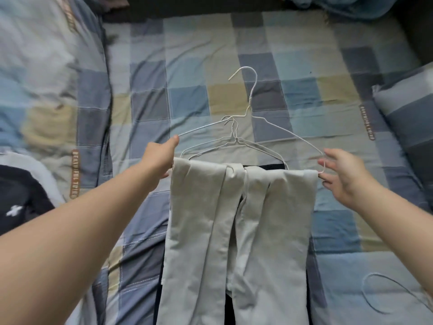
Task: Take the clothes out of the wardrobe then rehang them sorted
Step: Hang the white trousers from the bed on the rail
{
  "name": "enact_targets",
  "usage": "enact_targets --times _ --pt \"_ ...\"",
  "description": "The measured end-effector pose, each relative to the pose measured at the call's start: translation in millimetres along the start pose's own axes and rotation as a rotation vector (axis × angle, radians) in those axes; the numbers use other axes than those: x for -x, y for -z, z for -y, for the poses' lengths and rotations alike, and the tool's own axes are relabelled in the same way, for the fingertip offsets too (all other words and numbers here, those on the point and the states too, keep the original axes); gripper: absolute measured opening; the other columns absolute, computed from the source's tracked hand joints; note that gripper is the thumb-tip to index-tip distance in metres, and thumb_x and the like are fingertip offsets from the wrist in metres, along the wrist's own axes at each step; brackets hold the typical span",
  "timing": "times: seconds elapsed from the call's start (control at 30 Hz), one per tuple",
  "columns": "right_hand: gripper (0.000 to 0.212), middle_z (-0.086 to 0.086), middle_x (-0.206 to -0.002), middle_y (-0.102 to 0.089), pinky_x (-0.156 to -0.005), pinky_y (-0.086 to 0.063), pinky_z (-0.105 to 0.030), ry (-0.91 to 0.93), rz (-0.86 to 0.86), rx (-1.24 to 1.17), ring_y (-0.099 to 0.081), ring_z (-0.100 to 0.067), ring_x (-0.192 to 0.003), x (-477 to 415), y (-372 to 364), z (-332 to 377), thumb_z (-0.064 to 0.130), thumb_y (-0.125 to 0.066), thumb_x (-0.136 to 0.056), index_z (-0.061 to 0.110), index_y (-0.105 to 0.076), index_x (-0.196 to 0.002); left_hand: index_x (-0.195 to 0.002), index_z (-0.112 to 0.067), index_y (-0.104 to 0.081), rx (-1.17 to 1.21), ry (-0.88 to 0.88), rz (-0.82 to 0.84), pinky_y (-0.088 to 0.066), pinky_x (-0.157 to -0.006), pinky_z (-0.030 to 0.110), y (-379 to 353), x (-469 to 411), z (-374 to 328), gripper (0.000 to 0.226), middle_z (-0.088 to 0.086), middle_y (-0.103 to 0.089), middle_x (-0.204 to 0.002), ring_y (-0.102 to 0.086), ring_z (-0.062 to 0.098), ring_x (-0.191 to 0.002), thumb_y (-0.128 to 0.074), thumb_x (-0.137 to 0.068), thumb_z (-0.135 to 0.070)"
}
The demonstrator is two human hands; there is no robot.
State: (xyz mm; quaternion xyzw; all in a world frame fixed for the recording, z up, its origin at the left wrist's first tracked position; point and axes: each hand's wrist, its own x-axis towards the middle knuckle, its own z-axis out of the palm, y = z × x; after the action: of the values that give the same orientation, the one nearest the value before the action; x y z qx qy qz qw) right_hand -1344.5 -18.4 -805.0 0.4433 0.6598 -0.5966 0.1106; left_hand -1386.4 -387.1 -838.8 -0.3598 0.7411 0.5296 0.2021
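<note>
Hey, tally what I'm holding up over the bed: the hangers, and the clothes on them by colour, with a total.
White wire hangers: 3
Light grey garment: 1, as far as the folds show
Dark garment, mostly hidden behind the grey one: 1
Total: 5

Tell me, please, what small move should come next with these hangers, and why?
Probably curl the fingers of the right hand round the right corner of the hangers. The left hand grips the left end, but the right hand is open, its fingers only touching the wire, so the light trousers draped over the bar hang from one firm hold above the bed.
</note>
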Motion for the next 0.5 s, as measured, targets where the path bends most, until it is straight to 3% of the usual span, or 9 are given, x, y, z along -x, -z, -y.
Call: enact_targets --times 0.03,0.1,0.17,0.23,0.4,0.5 --pt "0.014 0.004 -0.103 -0.057 -0.101 -0.037 -0.038 0.002 0.008 -0.001 -0.049 -0.02 -0.079 20.0 10.5 7.0 0.032 -0.052 -0.095 0.028 -0.054 -0.109 -0.107 -0.012 -0.053 -0.007 -0.001 -0.007 -0.051 -0.089 0.042 6.8 21.0 -6.7 0.043 0.01 -0.057 -0.099 -0.06 0.024 -0.086 -0.055 -0.095 -0.053" --pt "0.014 0.004 -0.103 -0.058 -0.111 -0.03 -0.043 0.004 0.021 -0.014 -0.051 -0.025 -0.092 59.0 32.3 18.3 0.031 -0.053 -0.096 0.03 -0.054 -0.11 -0.102 -0.013 -0.05 -0.026 0.001 -0.002 -0.05 -0.087 0.04 22.6 62.2 -17.4 0.042 0.011 -0.058 -0.097 -0.059 0.025 -0.087 -0.053 -0.095 -0.055" --pt "0.021 0.003 -0.109 -0.06 -0.107 -0.034 -0.043 0.006 0.034 -0.036 -0.054 -0.029 -0.104 99.4 53.7 26.8 0.029 -0.053 -0.098 0.03 -0.051 -0.118 -0.106 -0.011 -0.052 -0.061 -0.006 0.005 -0.046 -0.083 0.039 41.1 103.7 -25.5 0.051 0.01 -0.062 -0.101 -0.061 0.025 -0.093 -0.051 -0.094 -0.06" --pt "0.024 0.0 -0.115 -0.061 -0.096 -0.037 -0.04 0.019 0.039 -0.051 -0.057 -0.032 -0.108 140.8 73.5 32.4 0.026 -0.052 -0.099 0.028 -0.051 -0.123 -0.116 -0.01 -0.051 -0.09 0.0 -0.006 -0.046 -0.095 0.045 59.4 146.9 -30.3 0.062 0.008 -0.064 -0.107 -0.062 0.026 -0.105 -0.05 -0.091 -0.066" --pt "0.007 0.0 -0.109 -0.065 -0.089 -0.041 -0.033 0.018 0.087 -0.065 -0.059 -0.029 -0.105 228.2 115.9 37.5 0.02 -0.056 -0.097 0.022 -0.063 -0.098 -0.126 -0.011 -0.049 -0.075 0.043 -0.018 -0.041 -0.107 0.052 94.8 250.0 -30.5 0.067 0.008 -0.065 -0.114 -0.058 0.028 -0.116 -0.049 -0.09 -0.068" --pt "0.01 -0.003 -0.109 -0.065 -0.086 -0.044 -0.032 0.048 0.129 -0.046 -0.06 -0.028 -0.099 268.9 136.1 39.0 0.015 -0.061 -0.095 0.019 -0.064 -0.104 -0.124 -0.004 -0.052 -0.059 0.015 -0.061 -0.041 -0.103 0.05 111.9 301.0 -27.8 0.066 0.01 -0.065 -0.115 -0.059 0.027 -0.112 -0.048 -0.094 -0.063"
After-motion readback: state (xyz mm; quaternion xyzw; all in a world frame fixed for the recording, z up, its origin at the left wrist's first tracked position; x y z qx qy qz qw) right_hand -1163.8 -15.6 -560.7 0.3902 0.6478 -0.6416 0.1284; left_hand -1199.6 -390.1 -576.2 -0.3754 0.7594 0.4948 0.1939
